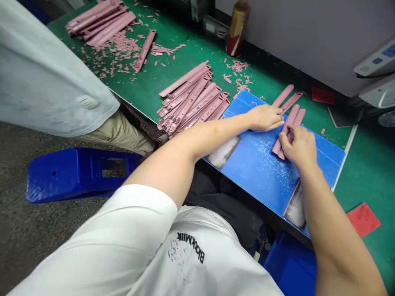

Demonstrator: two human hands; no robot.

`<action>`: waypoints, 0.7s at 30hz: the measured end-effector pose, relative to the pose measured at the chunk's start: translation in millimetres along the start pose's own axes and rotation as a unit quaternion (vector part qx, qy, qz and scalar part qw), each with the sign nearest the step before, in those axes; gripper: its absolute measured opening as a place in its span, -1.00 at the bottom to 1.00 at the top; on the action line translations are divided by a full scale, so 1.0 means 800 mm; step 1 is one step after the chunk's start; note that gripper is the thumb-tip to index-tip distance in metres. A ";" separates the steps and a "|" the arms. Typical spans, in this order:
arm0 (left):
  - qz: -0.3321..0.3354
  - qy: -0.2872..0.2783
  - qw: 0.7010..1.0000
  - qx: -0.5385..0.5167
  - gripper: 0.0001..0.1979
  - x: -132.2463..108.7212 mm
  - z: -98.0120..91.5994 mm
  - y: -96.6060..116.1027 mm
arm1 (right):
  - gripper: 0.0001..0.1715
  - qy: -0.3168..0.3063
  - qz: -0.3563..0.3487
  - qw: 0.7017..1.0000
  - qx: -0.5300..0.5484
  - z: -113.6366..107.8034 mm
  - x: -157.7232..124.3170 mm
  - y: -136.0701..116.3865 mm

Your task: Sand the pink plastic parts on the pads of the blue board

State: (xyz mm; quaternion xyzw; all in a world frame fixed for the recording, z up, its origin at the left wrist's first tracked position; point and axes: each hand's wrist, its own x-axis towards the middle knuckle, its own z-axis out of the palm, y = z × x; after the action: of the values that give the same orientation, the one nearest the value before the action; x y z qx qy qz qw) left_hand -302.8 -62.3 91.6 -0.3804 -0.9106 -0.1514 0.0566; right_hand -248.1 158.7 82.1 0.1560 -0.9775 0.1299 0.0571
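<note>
Strip pile on table, left of mat, bottle behind

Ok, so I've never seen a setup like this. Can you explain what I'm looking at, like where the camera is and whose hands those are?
There's no robot arm here, just a person's bare hands. The single picture comes from a camera on that person's head, looking forward and down, so you see roughly what they see.

The right hand touches a pair of long pink strips and seems to grip them. The left hand is at two more pink strips; I can't tell whether it grips either.

Under the hands is a blue mat on a green table. To the left lies a pile of pink strips, with pink scraps scattered beyond. Another person's pale garment shows at the far left.
</note>
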 end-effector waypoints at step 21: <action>-0.459 0.025 0.887 0.038 -0.72 -0.320 -0.145 -0.100 | -0.34 -0.180 -0.002 0.982 0.054 0.066 0.090 -0.336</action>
State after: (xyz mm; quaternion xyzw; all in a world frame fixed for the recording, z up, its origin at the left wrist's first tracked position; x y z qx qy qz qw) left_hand -180.5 -325.0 126.9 0.0863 -0.9869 -0.1354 0.0176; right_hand -233.9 -122.8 105.9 0.1821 -0.9630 0.1518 -0.1283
